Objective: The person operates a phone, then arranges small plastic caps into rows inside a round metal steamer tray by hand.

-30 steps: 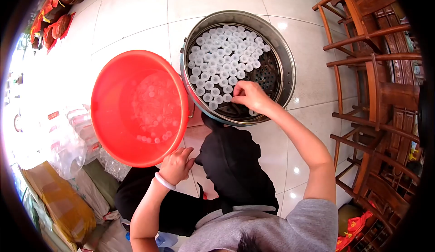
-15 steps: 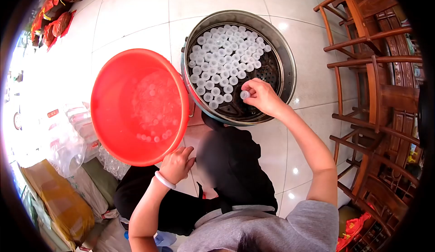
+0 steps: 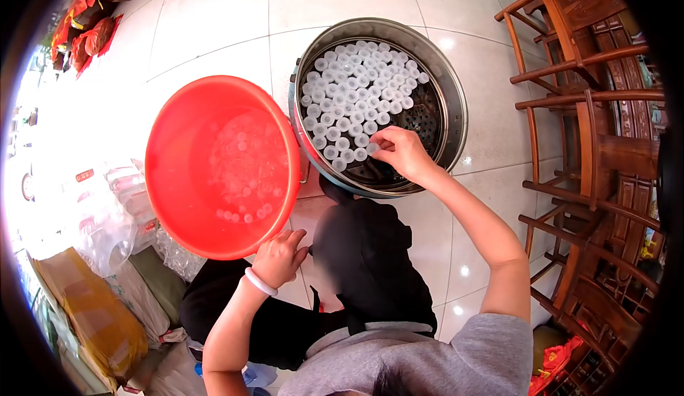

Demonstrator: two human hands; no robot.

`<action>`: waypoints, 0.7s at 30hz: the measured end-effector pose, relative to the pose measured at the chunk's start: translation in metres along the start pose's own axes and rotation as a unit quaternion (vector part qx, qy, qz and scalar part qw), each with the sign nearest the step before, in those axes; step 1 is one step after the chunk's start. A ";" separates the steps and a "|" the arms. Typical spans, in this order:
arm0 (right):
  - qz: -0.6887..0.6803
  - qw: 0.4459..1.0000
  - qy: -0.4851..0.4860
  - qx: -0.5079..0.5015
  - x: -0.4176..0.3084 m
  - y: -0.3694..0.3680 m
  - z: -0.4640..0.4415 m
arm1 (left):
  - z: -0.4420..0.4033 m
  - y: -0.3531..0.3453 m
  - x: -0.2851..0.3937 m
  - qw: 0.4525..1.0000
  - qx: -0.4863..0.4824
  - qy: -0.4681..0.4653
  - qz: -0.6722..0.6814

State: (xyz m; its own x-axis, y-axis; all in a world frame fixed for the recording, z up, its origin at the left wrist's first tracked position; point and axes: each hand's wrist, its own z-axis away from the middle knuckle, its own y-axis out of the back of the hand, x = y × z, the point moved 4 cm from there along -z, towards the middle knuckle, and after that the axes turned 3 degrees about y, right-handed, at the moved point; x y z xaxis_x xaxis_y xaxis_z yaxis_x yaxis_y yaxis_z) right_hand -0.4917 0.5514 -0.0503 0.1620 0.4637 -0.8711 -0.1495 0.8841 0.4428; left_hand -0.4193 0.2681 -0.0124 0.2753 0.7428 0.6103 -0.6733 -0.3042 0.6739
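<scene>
My right hand (image 3: 401, 151) is closed in a pinch on a small translucent plastic cup (image 3: 373, 149). It holds the cup low inside a round metal steamer tray (image 3: 454, 121), at the near edge of many similar small cups (image 3: 356, 89) packed side by side. Left of the tray stands a large red plastic basin (image 3: 178, 175), where more clear cups (image 3: 246, 161) lie in what looks like water. My left hand (image 3: 280, 259), a white bangle at its wrist, rests by the basin's near rim, thumb and fingers apart. Whether it touches the rim I cannot tell.
Wooden chairs (image 3: 570, 68) line the right side. On the left lie plastic bags (image 3: 107, 232) and a taped cardboard box (image 3: 92, 310). Jars with red covers (image 3: 96, 39) stand at the upper left. Pale floor tiles (image 3: 214, 25) surround the basin and tray. My black-trousered knee (image 3: 370, 253) is close below the tray.
My right hand has moved a little left and up, bringing its cup up to the edge of the grouped cups. My left hand stays in place.
</scene>
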 end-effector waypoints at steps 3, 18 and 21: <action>0.055 0.996 0.069 0.019 0.001 0.004 0.001 | 0.000 0.001 0.001 1.000 0.000 0.000 0.000; 0.034 0.998 0.056 -0.020 -0.003 -0.007 -0.001 | 0.000 0.002 0.003 1.000 -0.002 0.003 -0.009; -0.004 0.999 0.032 0.011 0.002 -0.004 0.000 | 0.000 0.002 0.003 1.000 -0.004 0.004 -0.006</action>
State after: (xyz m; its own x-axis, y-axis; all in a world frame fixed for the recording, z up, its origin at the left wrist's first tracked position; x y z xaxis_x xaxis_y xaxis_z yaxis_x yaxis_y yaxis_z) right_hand -0.4904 0.5490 -0.0541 0.1006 0.4524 -0.8861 -0.1274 0.8892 0.4395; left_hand -0.4201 0.2695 -0.0094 0.2775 0.7510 0.5991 -0.6756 -0.2908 0.6775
